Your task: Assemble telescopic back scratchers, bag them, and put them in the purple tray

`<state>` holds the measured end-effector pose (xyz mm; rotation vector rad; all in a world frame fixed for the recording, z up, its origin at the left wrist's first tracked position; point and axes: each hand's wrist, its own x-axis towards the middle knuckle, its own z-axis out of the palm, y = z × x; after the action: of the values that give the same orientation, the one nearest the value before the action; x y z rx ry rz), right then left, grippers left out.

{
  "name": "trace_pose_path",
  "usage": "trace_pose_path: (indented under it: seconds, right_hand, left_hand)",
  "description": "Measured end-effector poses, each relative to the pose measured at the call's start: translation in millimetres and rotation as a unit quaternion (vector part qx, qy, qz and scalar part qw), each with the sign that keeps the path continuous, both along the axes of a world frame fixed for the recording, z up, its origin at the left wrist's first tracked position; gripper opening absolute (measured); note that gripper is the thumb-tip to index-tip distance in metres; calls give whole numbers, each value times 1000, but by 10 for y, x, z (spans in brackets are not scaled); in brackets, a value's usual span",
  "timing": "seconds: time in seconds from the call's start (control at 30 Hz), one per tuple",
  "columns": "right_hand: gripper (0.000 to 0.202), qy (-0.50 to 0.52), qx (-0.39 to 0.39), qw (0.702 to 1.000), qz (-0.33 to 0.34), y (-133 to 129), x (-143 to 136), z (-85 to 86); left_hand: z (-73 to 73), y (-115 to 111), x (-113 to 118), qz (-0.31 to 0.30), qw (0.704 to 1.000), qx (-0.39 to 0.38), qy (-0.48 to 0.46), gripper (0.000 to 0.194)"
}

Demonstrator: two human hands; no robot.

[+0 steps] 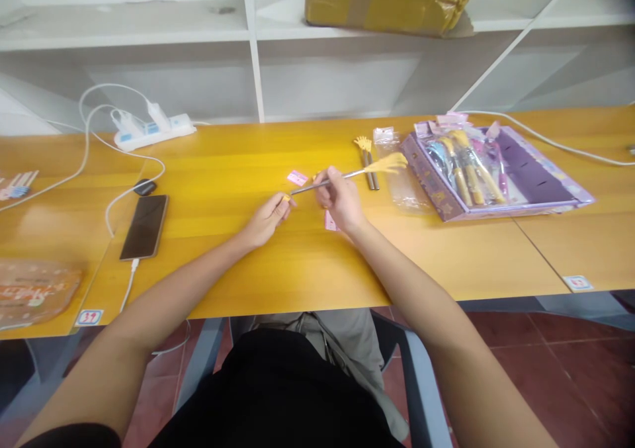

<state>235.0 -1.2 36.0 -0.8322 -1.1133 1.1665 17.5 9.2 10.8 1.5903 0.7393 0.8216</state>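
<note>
A back scratcher point(381, 165) with a yellow hand-shaped head and a thin metal rod slants over the table, its head toward the right. My right hand point(342, 200) is closed around the rod near its middle. At the rod's left end, my left hand point(270, 220) pinches a small yellow piece point(286, 198); whether it is joined to the rod I cannot tell. Pink cards lie close by: one card point(297, 178) beyond my left hand, another card point(331, 221) partly under my right. Two more yellow-headed scratchers point(367, 163) lie side by side past my right hand.
Clear plastic bags point(404, 186) lie left of a purple box point(540, 206) holding several packaged items. On the left are a phone point(145, 226) on a charging cable, a power strip point(156, 132) and a clear pouch point(40, 292). A taped carton point(387, 1) sits on the shelf.
</note>
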Motion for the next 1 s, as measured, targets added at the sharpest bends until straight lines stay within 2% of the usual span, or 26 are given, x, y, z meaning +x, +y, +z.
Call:
trace_pose_path:
  seconds: [0.1,0.2,0.43,0.67,0.87,1.0]
  right_hand:
    - [61,-3,9,1000,-10,3,29,4]
    - [64,-8,2,1000,2,-8,15,-14]
    - [70,-32,-4,999,20,10,40,-34]
    - [50,-73,55,996,23,-23,42,35]
    - [59,-116,63,991,21,-81,2,69]
    - [63,-113,60,990,55,-75,25,44]
  left_hand:
    - [31,-45,-17,-9,995,71,65,54]
    - [66,-51,-35,-20,991,99,93,55]
    - [96,-45,-43,-29,985,115,122,52]
    - [111,-58,-29,-40,976,131,169,42]
    - [97,-55,-15,-24,984,122,129,39]
    - [106,-53,-17,-27,983,125,130,39]
